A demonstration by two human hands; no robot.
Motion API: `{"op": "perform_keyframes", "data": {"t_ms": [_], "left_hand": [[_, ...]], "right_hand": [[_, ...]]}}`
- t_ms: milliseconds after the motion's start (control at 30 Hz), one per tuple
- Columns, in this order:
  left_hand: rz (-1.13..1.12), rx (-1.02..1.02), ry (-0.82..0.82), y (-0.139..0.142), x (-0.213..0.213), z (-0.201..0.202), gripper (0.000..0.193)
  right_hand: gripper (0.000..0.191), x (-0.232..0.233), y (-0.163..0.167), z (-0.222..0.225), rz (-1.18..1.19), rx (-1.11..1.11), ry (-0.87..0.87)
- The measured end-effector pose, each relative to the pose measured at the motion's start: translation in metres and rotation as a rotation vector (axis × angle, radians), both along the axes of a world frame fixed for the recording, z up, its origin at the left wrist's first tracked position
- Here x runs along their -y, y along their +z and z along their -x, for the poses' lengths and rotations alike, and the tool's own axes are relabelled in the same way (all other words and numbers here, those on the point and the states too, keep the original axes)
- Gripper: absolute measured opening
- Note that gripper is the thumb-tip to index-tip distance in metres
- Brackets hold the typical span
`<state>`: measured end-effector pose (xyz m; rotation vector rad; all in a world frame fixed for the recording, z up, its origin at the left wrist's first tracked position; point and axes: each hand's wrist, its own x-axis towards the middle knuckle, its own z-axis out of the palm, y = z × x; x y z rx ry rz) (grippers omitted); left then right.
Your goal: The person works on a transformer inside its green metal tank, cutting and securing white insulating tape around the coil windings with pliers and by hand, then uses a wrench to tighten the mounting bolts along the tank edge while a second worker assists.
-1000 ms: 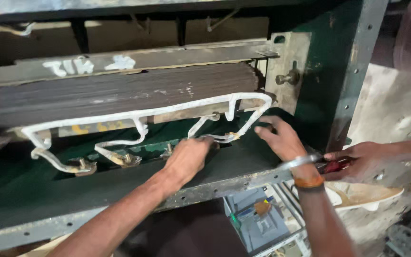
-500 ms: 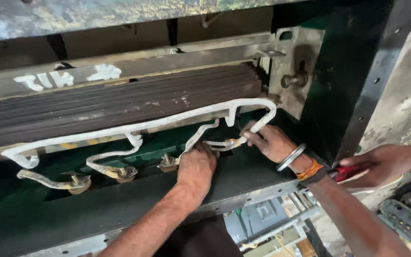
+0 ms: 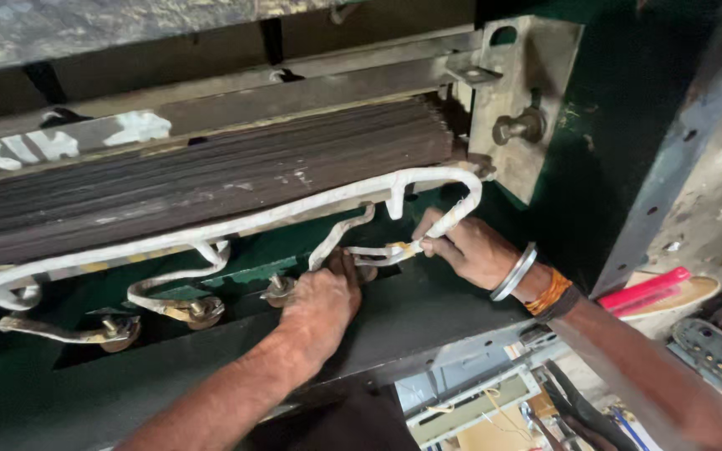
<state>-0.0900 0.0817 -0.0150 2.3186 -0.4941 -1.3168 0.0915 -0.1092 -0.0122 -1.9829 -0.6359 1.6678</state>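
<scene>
Both hands working the white-wrapped leads at the terminals under the stacked metal core.

Left hand [image 3: 321, 302] is curling over a terminal stud [image 3: 278, 289], fingertips hidden, so cannot tell if it is pinching anything. Right hand [image 3: 465, 249] is pinching the taped lead [image 3: 394, 250] near its bend, just below the core [image 3: 211, 179]. Two leads on the left are already sitting on their bolts [image 3: 194, 311]; the one at the hands looks unfinished. The lead's end is hiding behind the left hand; the far-left terminal is cut off.
</scene>
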Motion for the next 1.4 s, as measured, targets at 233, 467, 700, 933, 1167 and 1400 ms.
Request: {"op": "perform_keyframes", "data": {"t_ms": [233,467,700,933,1167,1400], "left_hand": [[0.064,-0.886,0.575,-0.002,-0.026,-0.013,0.052],[0.123,-0.636,0.67,-0.013,-0.024,-0.009,0.033],[0.223,-0.542,0.468,-0.029,-0.024,-0.005,0.015],[0.3,-0.393,0.365,-0.03,-0.02,0.005,0.011],[0.265,-0.246,0.288,-0.034,-0.016,0.004,0.013],[0.133,-0.552,0.779,-0.038,-0.01,0.007,0.029]], "right_hand": [[0.005,-0.002,-0.003,0.001,-0.014,0.008,0.002],[0.004,0.004,-0.014,0.002,0.031,-0.035,0.017],[0.02,0.051,-0.039,0.024,-0.048,-0.114,-0.236],[0.042,0.094,-0.065,0.038,-0.264,0.37,0.177],[0.061,0.04,-0.051,0.017,0.009,-0.815,-0.762],[0.076,0.016,-0.063,0.01,-0.36,-0.241,0.463]]}}
